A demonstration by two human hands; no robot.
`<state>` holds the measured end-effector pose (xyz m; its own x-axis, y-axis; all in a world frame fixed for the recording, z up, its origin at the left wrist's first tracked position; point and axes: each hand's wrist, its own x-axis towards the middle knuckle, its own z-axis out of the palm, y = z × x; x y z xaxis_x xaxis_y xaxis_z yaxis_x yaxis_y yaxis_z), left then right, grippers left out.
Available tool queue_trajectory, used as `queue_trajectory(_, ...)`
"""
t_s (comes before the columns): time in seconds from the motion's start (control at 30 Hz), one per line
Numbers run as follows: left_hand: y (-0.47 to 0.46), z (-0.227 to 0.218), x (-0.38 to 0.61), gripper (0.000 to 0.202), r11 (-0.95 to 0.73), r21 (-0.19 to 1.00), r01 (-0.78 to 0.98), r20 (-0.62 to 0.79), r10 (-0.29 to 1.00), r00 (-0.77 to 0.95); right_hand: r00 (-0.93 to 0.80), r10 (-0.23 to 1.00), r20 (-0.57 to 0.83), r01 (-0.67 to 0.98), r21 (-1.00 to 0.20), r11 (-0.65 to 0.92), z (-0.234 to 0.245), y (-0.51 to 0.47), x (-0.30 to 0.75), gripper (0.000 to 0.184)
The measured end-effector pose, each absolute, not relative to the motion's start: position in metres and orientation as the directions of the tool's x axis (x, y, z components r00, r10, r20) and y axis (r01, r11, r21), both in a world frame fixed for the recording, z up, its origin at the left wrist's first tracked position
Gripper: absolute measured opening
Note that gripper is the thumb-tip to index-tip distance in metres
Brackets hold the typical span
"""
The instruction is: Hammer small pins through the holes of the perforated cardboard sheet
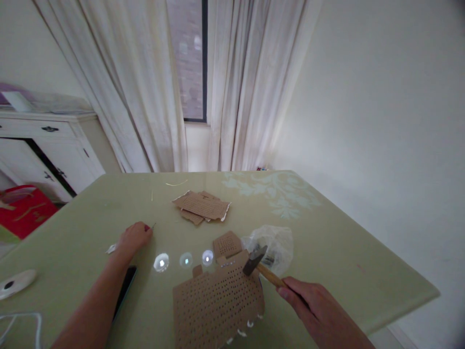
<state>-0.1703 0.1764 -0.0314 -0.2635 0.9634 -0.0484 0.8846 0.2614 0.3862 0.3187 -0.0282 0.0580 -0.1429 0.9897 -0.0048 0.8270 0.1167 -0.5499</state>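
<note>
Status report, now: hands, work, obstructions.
Right hand gripping wooden-handled hammer, head at perforated brown cardboard sheet. Left hand pinching thin dark piece. Crumpled translucent plastic bag beside sheet's far corner.

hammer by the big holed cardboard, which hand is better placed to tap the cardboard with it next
Right, most likely: the right hand grips the hammer by its handle, head at the holed cardboard's upper right. The left hand is away from the cardboard, apparently pinching a thin item.
</note>
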Motion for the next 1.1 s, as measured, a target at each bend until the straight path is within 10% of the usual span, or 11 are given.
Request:
queue_trajectory(0.27, 0.157, -0.005, -0.128, 0.034, 0.206, 0.522, 0.828, -0.041, 0.975, -0.217, -0.156, 0.988, 0.004, 0.825, -0.549, 0.133, 0.062, -0.027, 0.317, 0.054)
queue_trajectory(0.53, 0.099, 0.044, -0.001, 0.029, -0.253, 0.814, 0.522, 0.125, 0.955, 0.268, -0.169, 0.986, -0.014, 0.835, -0.533, 0.135, 0.065, -0.025, 0.315, 0.053)
queue_trajectory(1.1, 0.085, 0.039, 0.043, 0.017, -0.313, 0.832, 0.459, 0.071, 0.88, 0.47, -0.193, 0.981, -0.039, 0.836, -0.53, 0.143, 0.067, -0.028, 0.31, 0.046)
